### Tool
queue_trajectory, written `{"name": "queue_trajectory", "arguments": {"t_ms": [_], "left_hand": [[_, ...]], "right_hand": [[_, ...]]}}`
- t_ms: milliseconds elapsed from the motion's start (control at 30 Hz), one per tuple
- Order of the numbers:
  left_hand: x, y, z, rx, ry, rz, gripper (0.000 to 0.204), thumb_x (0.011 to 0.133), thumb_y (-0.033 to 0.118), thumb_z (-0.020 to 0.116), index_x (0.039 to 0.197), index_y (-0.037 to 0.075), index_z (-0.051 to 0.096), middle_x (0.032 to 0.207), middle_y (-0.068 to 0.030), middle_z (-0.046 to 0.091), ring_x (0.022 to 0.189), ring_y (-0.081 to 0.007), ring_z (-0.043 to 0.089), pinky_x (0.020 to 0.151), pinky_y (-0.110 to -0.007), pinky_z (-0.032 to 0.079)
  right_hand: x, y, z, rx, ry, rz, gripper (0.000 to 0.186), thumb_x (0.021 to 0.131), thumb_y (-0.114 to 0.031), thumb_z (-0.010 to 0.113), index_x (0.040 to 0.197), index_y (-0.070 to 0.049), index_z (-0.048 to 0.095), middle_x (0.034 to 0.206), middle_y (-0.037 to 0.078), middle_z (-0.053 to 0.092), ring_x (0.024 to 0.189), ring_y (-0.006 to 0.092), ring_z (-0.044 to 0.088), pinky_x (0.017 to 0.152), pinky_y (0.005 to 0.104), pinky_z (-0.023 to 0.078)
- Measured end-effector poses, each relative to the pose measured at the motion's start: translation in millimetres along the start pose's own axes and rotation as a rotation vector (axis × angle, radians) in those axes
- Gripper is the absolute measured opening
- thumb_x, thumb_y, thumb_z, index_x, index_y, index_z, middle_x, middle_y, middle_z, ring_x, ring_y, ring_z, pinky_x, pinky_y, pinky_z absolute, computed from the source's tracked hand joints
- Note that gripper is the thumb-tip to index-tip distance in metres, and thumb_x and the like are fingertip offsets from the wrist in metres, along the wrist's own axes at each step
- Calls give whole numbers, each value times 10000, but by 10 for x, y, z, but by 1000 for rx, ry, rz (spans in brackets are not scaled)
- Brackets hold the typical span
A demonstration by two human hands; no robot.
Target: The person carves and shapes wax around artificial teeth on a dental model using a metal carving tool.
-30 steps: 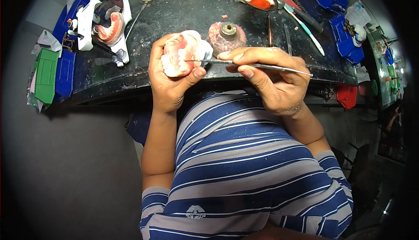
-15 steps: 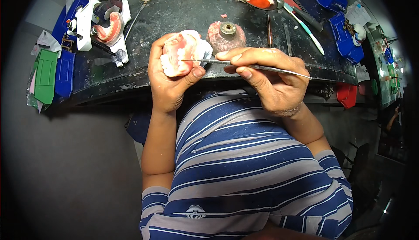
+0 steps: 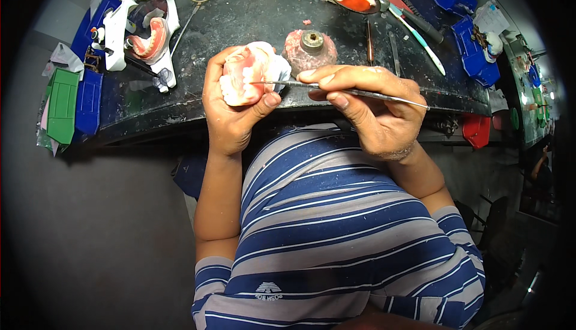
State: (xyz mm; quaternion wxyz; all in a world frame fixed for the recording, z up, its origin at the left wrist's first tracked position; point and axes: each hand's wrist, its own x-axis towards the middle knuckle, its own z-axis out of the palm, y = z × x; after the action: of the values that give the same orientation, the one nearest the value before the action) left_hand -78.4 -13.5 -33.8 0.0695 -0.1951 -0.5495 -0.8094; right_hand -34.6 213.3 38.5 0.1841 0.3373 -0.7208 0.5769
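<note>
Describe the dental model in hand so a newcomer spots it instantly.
Start at the dark workbench; by its near edge, left of centre, find the person's left hand. It holds the dental model: white teeth in pink, with the tip of a thin metal tool at the teeth. The similar pink-and-white denture further left sits in a white frame; this one is hand-held.

left grip (image 3: pixel 233 117): dental model (image 3: pixel 251 69) | right grip (image 3: pixel 378 105): metal tool (image 3: pixel 293 83) | tip at model

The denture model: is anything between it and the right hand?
Only the thin metal tool held by the right hand spans to the denture model, its tip at the teeth; nothing else visible stands between.
</note>
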Motion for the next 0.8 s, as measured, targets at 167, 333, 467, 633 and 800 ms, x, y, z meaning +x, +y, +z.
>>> {"name": "queue_trajectory", "arguments": {"t_ms": [167,333,467,633,800], "left_hand": [[10,-18,-25,18,-15,9,795,759,129,976,1399,-5,524,1285,-121,629,1196,-215,643,1054,-356,521],[1,15,0,-34,-30,10,776,789,146,961,1402,-22,517,1340,-145,630,1226,-231,645,1075,-361,507],[19,-28,-73,-140,-44,-12,768,830,166,933,1428,-44,500,1357,-159,631,1262,-240,633,1106,-372,487],[20,-61,-152,-210,-81,-30,733,957,295,809,1468,-84,446,1389,-276,615,1317,-443,620,1161,-529,460],[31,-73,-139,-213,-76,-16,739,962,318,803,1463,-96,448,1382,-275,616,1299,-438,631,1144,-514,476]], "right_hand": [[-10,-18,21,14,54,27,152,972,58,706,1118,85,735,1089,238,783,1017,280,787,899,371,654],[4,-71,-138,60,231,21,139,984,61,693,1119,64,724,1092,220,784,1018,260,783,875,341,650],[-22,-127,-636,-89,376,154,131,1058,-39,648,1113,68,699,1061,207,776,968,237,784,793,305,656],[-41,61,-1192,-406,303,838,286,1037,-256,742,890,-17,688,741,43,709,610,90,666,542,218,482],[-99,359,-1394,-618,201,1009,422,1003,-313,760,707,-39,636,599,36,631,475,103,580,474,270,441]]}}
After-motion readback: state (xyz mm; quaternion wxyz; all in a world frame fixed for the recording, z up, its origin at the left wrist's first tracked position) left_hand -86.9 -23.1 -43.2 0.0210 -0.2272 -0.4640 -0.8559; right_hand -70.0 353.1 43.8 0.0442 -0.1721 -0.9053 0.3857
